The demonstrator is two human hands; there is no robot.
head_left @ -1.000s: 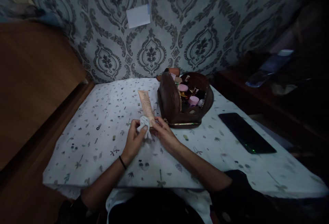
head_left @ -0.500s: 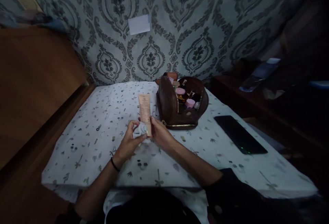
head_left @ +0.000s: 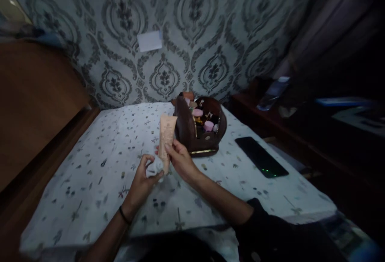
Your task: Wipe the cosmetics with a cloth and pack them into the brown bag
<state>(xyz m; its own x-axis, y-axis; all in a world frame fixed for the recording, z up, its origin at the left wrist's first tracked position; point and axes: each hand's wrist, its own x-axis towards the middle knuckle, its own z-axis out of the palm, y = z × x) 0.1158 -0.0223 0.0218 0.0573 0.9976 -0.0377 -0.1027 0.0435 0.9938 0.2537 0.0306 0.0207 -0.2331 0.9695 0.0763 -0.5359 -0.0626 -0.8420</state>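
My right hand [head_left: 180, 158] is closed round a beige squeeze tube [head_left: 167, 134], its thumb on the printed face and the flat end pointing up. In my left hand [head_left: 143, 176] a crumpled white cloth or tissue [head_left: 155, 166] is pinched between thumb and fingers, right against the lower end of the tube. Which end of the tube the cloth covers is partly hidden. Just behind my right hand stands a brown toiletry bag [head_left: 197, 144], unzipped, with pink-lidded jars [head_left: 208, 125] and other small containers inside.
A patterned white tablecloth [head_left: 99, 186] covers the table. On the right side lies a black phone [head_left: 261, 157]. Beyond the table's right edge is a clear plastic bottle [head_left: 273, 93] on a dark surface. A wooden cabinet [head_left: 36, 105] stands at left, a papered wall [head_left: 162, 9] behind.
The view has turned a little to the right. My right hand has shifted up the tube, which now tilts to the right at its top. The cloth stays in my left hand.
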